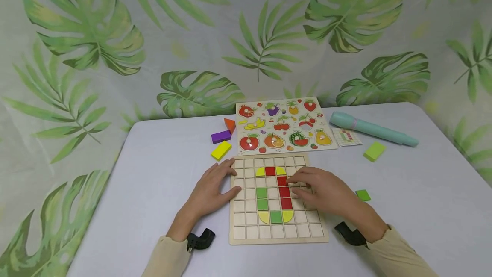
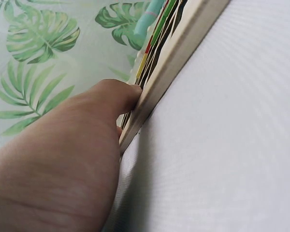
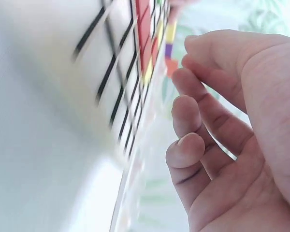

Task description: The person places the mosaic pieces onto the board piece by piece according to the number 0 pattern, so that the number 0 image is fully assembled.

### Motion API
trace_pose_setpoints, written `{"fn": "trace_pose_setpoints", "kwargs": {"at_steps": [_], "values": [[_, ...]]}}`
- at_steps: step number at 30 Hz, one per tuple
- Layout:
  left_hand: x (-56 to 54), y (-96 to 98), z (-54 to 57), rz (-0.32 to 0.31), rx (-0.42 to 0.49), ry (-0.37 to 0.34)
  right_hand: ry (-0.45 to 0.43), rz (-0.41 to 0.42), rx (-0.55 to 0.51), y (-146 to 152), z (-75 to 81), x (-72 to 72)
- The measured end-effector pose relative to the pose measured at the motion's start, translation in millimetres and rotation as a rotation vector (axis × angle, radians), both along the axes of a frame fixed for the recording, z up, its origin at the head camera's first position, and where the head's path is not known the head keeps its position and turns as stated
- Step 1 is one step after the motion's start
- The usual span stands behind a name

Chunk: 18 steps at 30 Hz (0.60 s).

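A wooden grid board (image 1: 244,231) lies on the table before me. On it, red tiles (image 1: 284,192) form a column on the right of a ring, and one red tile (image 1: 270,171) sits at the top. Green tiles (image 1: 262,204) stand on the ring's left and bottom, with yellow rounded pieces (image 1: 264,217) at its corners. My left hand (image 1: 211,189) rests on the board's left edge, thumb over the rim in the left wrist view. Above the board's right side, beside the red column, hovers my right hand (image 1: 323,189); its loosely bent fingers (image 3: 186,113) hold nothing.
Behind the board lies a fruit peg puzzle (image 1: 286,125), with a small pattern card (image 1: 347,137) and a teal tube (image 1: 374,129) to its right. Orange (image 1: 229,125), purple (image 1: 221,136) and yellow (image 1: 221,150) blocks lie left; a light green block (image 1: 374,151) and green tile (image 1: 363,195) right.
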<state>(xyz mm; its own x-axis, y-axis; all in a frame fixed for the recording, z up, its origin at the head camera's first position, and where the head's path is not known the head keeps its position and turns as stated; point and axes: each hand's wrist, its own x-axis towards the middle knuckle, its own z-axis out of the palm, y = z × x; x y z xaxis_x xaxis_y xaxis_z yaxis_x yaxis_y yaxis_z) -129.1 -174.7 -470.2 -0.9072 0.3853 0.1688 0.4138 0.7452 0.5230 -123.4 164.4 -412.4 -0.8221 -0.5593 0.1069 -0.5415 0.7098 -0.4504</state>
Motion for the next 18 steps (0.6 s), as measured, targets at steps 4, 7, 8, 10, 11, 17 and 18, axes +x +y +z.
{"fn": "trace_pose_setpoints", "kwargs": {"at_steps": [4,7,8,10,11,17,18], "values": [[0.1,-0.8,-1.0,0.001,0.000,0.000,-0.003,-0.067,-0.016,31.1,1.0,1.6],[-0.2,-1.1,-1.4,0.001,-0.005,0.001,0.033,-0.104,-0.022,54.3,0.0,2.8],[-0.3,-1.1,-1.3,0.000,-0.006,0.000,0.050,-0.110,-0.027,61.6,-0.8,3.0],[-0.4,-1.2,-1.0,0.002,-0.009,-0.002,0.088,-0.112,-0.040,75.7,-3.3,3.0],[-0.5,-1.3,-0.7,0.002,-0.010,-0.003,0.109,-0.112,-0.047,82.2,-5.0,3.0],[-0.9,-1.3,-1.2,0.002,-0.011,-0.013,0.150,-0.112,-0.088,117.2,-15.0,7.1],[-0.9,-1.3,-1.4,0.001,-0.011,-0.014,0.142,-0.111,-0.095,122.6,-16.9,8.1]]}}
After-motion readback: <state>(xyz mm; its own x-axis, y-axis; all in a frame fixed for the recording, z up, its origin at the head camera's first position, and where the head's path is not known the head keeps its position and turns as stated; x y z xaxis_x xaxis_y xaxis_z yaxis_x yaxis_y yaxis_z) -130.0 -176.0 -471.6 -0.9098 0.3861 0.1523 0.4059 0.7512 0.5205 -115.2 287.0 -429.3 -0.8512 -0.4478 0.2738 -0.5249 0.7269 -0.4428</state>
